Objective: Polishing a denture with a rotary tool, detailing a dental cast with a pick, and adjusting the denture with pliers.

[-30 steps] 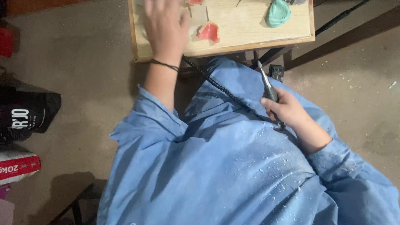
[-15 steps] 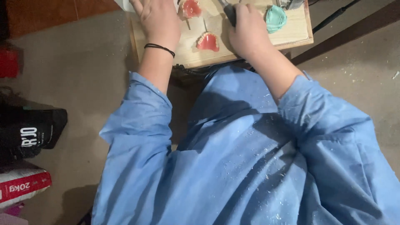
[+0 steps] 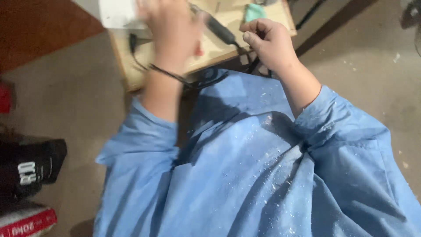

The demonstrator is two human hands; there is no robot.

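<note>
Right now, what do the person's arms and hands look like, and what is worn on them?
Both hands are bare, without gloves. The left hand is motion-blurred, with a thin black band around its wrist. The right hand is sharp. Loose light-blue fabric sleeves are pushed up the forearms and speckled with white dust.

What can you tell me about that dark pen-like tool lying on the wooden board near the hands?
The dark tool is slim and pen-shaped, grey-black, and looks like plastic or metal. It lies slanted across the pale wooden board, running from upper left down to the right. A black cord leaves its lower end and trails over the board's front edge. The blurred left hand is at its upper end; the clenched right hand is beside its lower end. Whether either grips it is unclear.
</note>
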